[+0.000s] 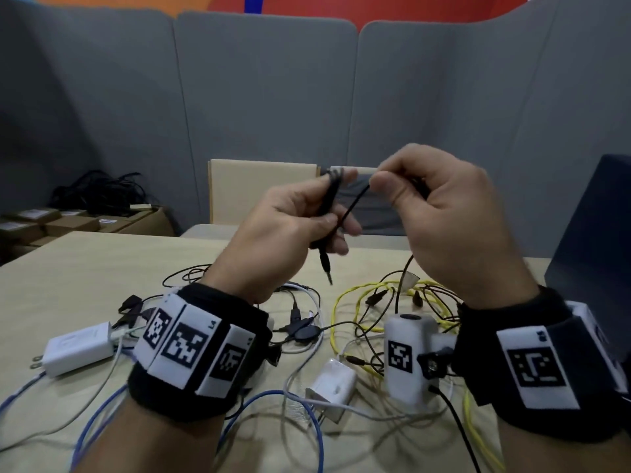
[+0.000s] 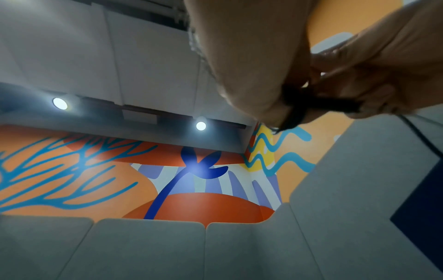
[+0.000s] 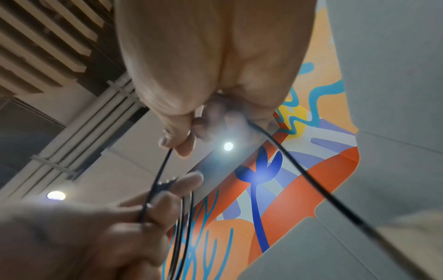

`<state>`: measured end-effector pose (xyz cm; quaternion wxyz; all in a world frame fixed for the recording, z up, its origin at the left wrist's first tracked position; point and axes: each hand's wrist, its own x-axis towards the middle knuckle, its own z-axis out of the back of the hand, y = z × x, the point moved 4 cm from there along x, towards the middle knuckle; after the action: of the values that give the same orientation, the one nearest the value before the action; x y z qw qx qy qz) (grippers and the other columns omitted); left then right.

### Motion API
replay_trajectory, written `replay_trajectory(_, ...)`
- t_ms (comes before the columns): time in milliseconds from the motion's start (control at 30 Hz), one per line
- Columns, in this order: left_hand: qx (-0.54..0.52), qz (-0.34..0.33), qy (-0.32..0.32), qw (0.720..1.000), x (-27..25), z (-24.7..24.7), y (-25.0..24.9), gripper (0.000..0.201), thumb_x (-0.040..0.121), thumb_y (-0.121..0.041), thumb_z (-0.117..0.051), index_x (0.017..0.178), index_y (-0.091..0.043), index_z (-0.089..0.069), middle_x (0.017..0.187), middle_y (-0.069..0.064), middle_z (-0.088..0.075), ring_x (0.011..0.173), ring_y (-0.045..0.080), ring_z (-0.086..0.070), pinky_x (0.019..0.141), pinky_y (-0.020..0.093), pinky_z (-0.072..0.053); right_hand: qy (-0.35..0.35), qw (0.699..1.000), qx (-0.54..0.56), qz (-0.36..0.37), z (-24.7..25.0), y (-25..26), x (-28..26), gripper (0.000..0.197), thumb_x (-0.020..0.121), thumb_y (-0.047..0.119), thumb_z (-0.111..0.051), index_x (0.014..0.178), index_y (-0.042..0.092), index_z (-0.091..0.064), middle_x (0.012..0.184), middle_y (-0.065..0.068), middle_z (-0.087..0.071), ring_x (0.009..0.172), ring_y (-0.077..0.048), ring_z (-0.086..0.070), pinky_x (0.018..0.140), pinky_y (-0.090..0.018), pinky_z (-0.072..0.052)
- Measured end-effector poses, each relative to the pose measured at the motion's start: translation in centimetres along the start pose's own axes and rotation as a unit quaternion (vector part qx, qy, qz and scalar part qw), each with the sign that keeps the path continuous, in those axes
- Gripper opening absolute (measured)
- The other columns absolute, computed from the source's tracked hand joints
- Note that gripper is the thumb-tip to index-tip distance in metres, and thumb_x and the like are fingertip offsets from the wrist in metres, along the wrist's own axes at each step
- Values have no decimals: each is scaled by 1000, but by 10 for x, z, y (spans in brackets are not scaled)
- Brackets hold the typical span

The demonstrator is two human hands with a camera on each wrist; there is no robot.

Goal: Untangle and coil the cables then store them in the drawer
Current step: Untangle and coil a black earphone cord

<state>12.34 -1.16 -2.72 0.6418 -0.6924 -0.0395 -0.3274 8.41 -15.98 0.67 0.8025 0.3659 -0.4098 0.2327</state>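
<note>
Black and thin, the rubber-sheathed audio cable [image 1: 351, 203] is raised above the table between both hands, clear of the tangle below so it can be wound without snagging. The left hand [image 1: 290, 227] pinches a small bundle of finished loops between thumb and curled fingers, and the metal jack plug [image 1: 326, 268] hangs free just under that grip, pointing down. From the bundle a short taut run of cable climbs to the right hand [image 1: 440, 213], whose thumb and forefinger are pressed together on it, feeding the next turn; holding it tight there likely keeps the loops even. Behind the right-hand pinch the loose tail drops toward the table, so I judge the coil only partly made.

Below the grips, on the pale wooden table [image 1: 85, 268], the other leads lie knotted together: a yellow braided cable [image 1: 358, 295] under the right wrist, a blue network cable [image 1: 307, 411] nearer the person, thin white and black leads between them. A white plug-in charger block [image 1: 78, 349] sits beyond the left wrist, a smaller white adapter [image 1: 333, 384] between the wrists. No drawer shows clearly; a dark blue cabinet [image 1: 594, 254] stands beside the right hand.
</note>
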Motion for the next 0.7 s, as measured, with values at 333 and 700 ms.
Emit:
replay_trajectory(333, -110, 10, 116, 987, -12, -15, -14, 20, 93, -15, -38, 89, -6, -55, 55, 1, -49, 46, 9, -34, 48, 21, -31, -44, 998, 40, -13, 2, -4, -1, 25, 97, 28, -58, 82, 8, -60, 64, -10, -51, 59, -17, -42, 52, -15, -32)
replay_trajectory(700, -370, -101, 20, 923, -7, 1, -30, 33, 91, -10, -40, 122, -3, -49, 93, 2, -74, 86, 14, -71, 77, 27, -56, 146, 979, 95, -104, -35, -20, -6, 20, 88, 40, -48, 82, 26, -61, 51, 10, -44, 45, -5, -35, 50, -26, -29)
